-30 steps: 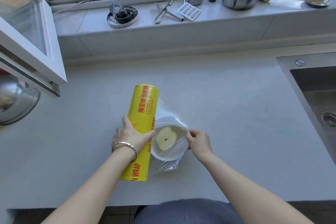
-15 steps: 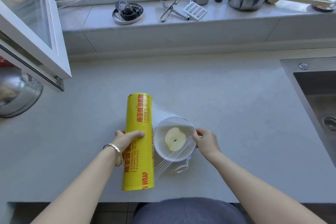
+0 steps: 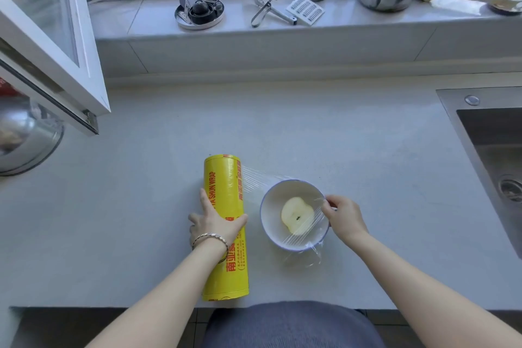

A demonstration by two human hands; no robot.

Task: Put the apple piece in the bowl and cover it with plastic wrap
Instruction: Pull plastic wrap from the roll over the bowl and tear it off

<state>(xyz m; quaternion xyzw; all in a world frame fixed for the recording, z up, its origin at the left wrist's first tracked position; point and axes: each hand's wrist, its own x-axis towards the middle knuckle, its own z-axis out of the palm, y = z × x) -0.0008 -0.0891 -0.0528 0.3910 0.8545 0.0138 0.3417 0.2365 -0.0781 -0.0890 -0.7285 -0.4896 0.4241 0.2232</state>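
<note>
Roll [image 3: 226, 178] farther left, under left hand [image 3: 216, 224]

One wide-angle head view looks forward and steeply down from above the desk's [image 3: 339, 135] near edge, facing the windowsill [image 3: 141, 17] along its far edge. It sits close. Both forearms enter from the bottom, and the left hand [image 3: 214, 223] gripping the roll [image 3: 226, 186] and the right hand [image 3: 344, 217] pinching plastic wrap [image 3: 254, 178] fall low centre. The sink [image 3: 480, 127] is cut off by the picture's right side.
</note>
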